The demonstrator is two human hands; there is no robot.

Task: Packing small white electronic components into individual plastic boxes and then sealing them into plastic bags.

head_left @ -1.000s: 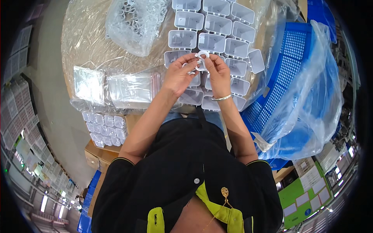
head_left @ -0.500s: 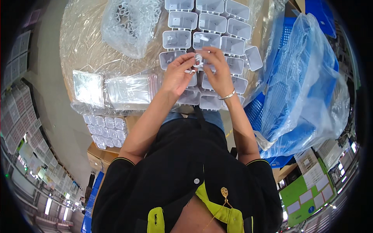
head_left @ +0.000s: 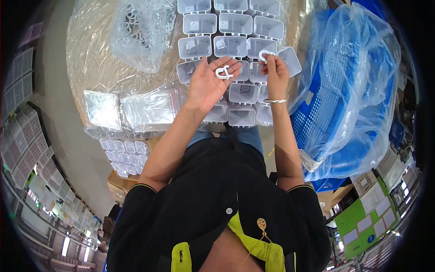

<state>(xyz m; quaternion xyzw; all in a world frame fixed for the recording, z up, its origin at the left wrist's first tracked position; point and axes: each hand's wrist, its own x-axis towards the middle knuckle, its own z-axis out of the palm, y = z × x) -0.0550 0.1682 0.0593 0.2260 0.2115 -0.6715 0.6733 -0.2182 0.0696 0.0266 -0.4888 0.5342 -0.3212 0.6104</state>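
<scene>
On the outstretched fingers of my left hand (head_left: 206, 84), palm up, rests a white plastic hook (head_left: 222, 72); the hand carries it without curling round it. My right hand (head_left: 277, 75) pinches a second white hook, curved like a C (head_left: 263, 55), between thumb and fingertips. It hangs over a light grey plastic bin (head_left: 256, 44) in the right column. Rows of such bins stand open side up beneath both hands, and some have small white pieces inside. A tilted bin (head_left: 290, 61) leans beside my right hand.
A clear bag of white hooks (head_left: 142, 36) lies at the far left on the plastic-covered table. Stacks of clear plastic bags (head_left: 152, 109) lie nearer. Blue crates (head_left: 349, 90) under clear film stand at the right. Wrapped small containers (head_left: 124, 156) sit on cardboard boxes, lower left.
My hands have parted. The right moved right with one hook pinched, over the right bin column; the left opened out flat with a hook on its fingers. The view shifted slightly.
</scene>
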